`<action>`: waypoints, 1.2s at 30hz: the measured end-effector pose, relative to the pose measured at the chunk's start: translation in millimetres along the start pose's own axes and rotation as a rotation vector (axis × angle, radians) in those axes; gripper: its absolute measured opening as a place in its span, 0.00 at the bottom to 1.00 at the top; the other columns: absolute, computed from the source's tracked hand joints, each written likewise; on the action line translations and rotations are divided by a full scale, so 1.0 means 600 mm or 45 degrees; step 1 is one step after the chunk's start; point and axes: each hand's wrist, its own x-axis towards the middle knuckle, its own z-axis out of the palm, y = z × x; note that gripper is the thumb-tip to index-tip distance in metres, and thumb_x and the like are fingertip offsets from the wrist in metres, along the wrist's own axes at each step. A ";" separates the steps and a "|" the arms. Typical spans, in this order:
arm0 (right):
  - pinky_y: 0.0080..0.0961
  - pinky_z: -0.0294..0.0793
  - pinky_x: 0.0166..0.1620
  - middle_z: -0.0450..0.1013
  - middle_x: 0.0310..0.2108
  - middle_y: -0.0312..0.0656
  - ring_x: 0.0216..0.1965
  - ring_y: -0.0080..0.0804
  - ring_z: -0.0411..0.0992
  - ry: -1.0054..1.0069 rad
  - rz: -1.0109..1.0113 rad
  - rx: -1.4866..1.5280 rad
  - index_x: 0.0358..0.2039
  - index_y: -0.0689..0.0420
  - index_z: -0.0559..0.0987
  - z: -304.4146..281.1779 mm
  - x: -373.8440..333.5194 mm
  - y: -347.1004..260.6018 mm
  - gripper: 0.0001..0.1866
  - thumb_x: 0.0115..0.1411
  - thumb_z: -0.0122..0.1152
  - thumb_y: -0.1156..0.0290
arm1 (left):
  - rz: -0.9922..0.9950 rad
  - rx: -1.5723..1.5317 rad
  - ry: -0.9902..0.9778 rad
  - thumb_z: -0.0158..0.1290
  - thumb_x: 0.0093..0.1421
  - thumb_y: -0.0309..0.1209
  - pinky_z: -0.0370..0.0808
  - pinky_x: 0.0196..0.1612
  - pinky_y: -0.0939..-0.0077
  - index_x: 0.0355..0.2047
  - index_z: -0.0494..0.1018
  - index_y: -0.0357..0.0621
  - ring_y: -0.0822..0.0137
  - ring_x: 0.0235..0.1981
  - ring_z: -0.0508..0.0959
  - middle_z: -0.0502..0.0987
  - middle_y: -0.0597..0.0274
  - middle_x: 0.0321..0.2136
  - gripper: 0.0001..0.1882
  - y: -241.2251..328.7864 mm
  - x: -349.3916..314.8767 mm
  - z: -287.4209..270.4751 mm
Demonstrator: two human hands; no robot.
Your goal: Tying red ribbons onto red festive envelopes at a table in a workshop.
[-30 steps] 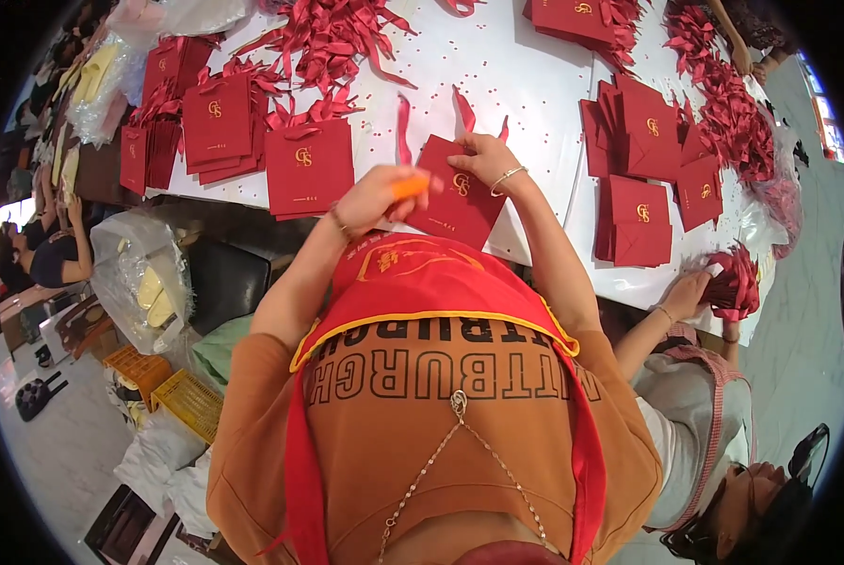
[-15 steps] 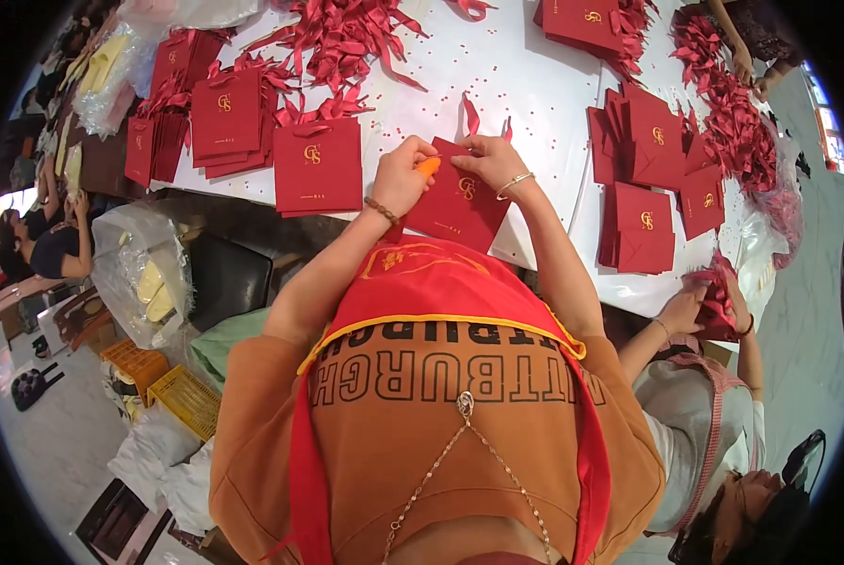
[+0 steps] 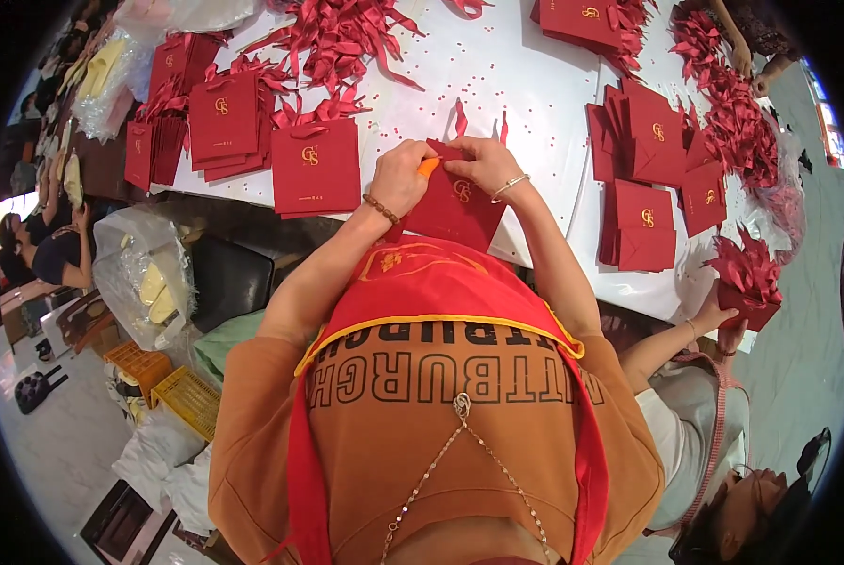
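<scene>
A dark red paper gift bag point(image 3: 457, 215) with a gold emblem lies tilted at the table's near edge, in front of my apron. My left hand point(image 3: 398, 179) is closed at its upper left corner around a small orange object point(image 3: 429, 167), mostly hidden by the fingers. On the bag's top edge, my right hand point(image 3: 486, 168) pinches the paper between thumb and fingers. A red ribbon point(image 3: 461, 119) stands up just beyond the bag, with another ribbon end to its right. What passes between the fingertips is too small to make out.
Stacked red bags point(image 3: 316, 168) lie to the left, below a heap of red ribbons point(image 3: 337, 42). More bags point(image 3: 644, 226) stand to the right. At far right a co-worker's hands point(image 3: 714, 315) hold a ribbon-filled bag point(image 3: 748, 282). A black chair point(image 3: 231, 276) is at lower left.
My hands stay at the bag's top edge, the right one slightly further left. The co-worker has raised a red bag with ribbons away from the table edge.
</scene>
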 end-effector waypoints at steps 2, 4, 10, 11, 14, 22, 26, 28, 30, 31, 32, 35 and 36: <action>0.29 0.69 0.38 0.74 0.31 0.44 0.34 0.38 0.72 0.040 -0.023 -0.024 0.41 0.52 0.75 0.006 0.003 0.008 0.20 0.47 0.60 0.60 | -0.010 -0.022 0.007 0.51 0.49 0.24 0.70 0.28 0.70 0.28 0.72 0.38 0.58 0.24 0.74 0.73 0.52 0.23 0.05 0.000 0.004 -0.002; 0.29 0.70 0.38 0.74 0.32 0.44 0.35 0.38 0.72 0.041 -0.040 -0.018 0.41 0.52 0.75 0.011 0.000 0.009 0.20 0.47 0.60 0.60 | -0.063 -0.081 -0.006 0.51 0.49 0.24 0.70 0.27 0.71 0.28 0.72 0.38 0.60 0.23 0.74 0.73 0.52 0.23 0.05 0.007 0.004 -0.002; 0.29 0.70 0.40 0.74 0.35 0.44 0.37 0.37 0.73 0.032 -0.039 0.047 0.41 0.51 0.76 0.011 0.002 0.012 0.19 0.47 0.60 0.61 | -0.137 -0.154 -0.038 0.51 0.50 0.24 0.69 0.26 0.76 0.30 0.73 0.38 0.65 0.21 0.74 0.75 0.54 0.21 0.06 0.019 0.005 -0.003; 0.29 0.70 0.41 0.74 0.35 0.44 0.37 0.37 0.73 0.040 -0.015 0.073 0.41 0.51 0.76 0.012 0.002 0.013 0.19 0.47 0.60 0.61 | -0.113 -0.186 0.002 0.51 0.50 0.24 0.69 0.26 0.77 0.30 0.73 0.38 0.66 0.20 0.74 0.75 0.54 0.21 0.06 0.014 0.003 -0.002; 0.29 0.70 0.42 0.74 0.36 0.45 0.39 0.37 0.72 0.039 0.005 0.067 0.41 0.52 0.75 0.014 0.006 0.018 0.20 0.47 0.60 0.62 | -0.102 -0.157 -0.020 0.50 0.50 0.24 0.69 0.24 0.77 0.31 0.73 0.37 0.67 0.19 0.73 0.74 0.54 0.19 0.07 0.004 -0.002 -0.001; 0.28 0.69 0.42 0.74 0.36 0.46 0.39 0.37 0.72 0.018 -0.019 0.159 0.41 0.54 0.75 0.017 0.008 0.029 0.20 0.47 0.61 0.63 | -0.168 -0.141 -0.084 0.49 0.51 0.24 0.69 0.24 0.74 0.29 0.72 0.37 0.63 0.20 0.75 0.74 0.51 0.20 0.05 0.016 0.003 -0.001; 0.26 0.69 0.41 0.74 0.35 0.45 0.37 0.35 0.73 0.034 -0.030 0.184 0.41 0.55 0.75 0.021 0.006 0.025 0.19 0.47 0.61 0.66 | 0.110 0.048 -0.076 0.49 0.50 0.24 0.70 0.26 0.69 0.27 0.71 0.37 0.57 0.23 0.75 0.74 0.50 0.22 0.04 0.003 0.008 0.000; 0.26 0.69 0.41 0.74 0.35 0.45 0.36 0.35 0.73 0.027 -0.030 0.201 0.41 0.56 0.75 0.018 0.001 0.018 0.19 0.47 0.61 0.66 | 0.169 0.167 -0.141 0.49 0.50 0.24 0.71 0.27 0.68 0.27 0.71 0.37 0.55 0.24 0.75 0.74 0.50 0.23 0.04 0.003 0.010 -0.003; 0.25 0.69 0.40 0.75 0.34 0.45 0.36 0.35 0.73 0.022 -0.030 0.220 0.41 0.56 0.75 0.018 0.000 0.018 0.19 0.46 0.61 0.67 | 0.228 0.286 -0.207 0.49 0.50 0.24 0.71 0.28 0.67 0.27 0.71 0.37 0.53 0.26 0.75 0.74 0.50 0.24 0.04 0.005 0.012 -0.006; 0.25 0.69 0.40 0.75 0.34 0.45 0.35 0.34 0.73 0.017 -0.026 0.261 0.41 0.56 0.75 0.018 0.000 0.022 0.19 0.46 0.61 0.67 | 0.201 0.220 -0.209 0.49 0.50 0.24 0.71 0.28 0.68 0.27 0.71 0.37 0.54 0.26 0.75 0.74 0.50 0.24 0.04 0.005 0.015 -0.006; 0.24 0.69 0.40 0.75 0.34 0.45 0.35 0.34 0.73 0.013 -0.021 0.302 0.40 0.56 0.75 0.018 -0.001 0.023 0.18 0.46 0.61 0.67 | 0.174 0.155 -0.212 0.49 0.50 0.24 0.71 0.29 0.69 0.27 0.71 0.37 0.55 0.26 0.76 0.75 0.50 0.23 0.04 0.005 0.016 -0.005; 0.18 0.69 0.35 0.74 0.32 0.41 0.31 0.21 0.71 0.036 -0.054 0.307 0.41 0.64 0.73 0.015 -0.001 0.021 0.16 0.50 0.56 0.78 | 0.079 -0.011 -0.195 0.49 0.50 0.25 0.71 0.28 0.70 0.27 0.72 0.37 0.57 0.25 0.76 0.75 0.51 0.23 0.04 0.003 0.021 -0.003; 0.18 0.69 0.35 0.74 0.32 0.41 0.31 0.21 0.71 0.039 -0.051 0.309 0.41 0.64 0.73 0.016 0.000 0.024 0.16 0.50 0.56 0.78 | 0.080 -0.012 -0.198 0.49 0.50 0.25 0.71 0.28 0.70 0.27 0.72 0.37 0.57 0.25 0.76 0.75 0.51 0.23 0.04 0.004 0.020 -0.002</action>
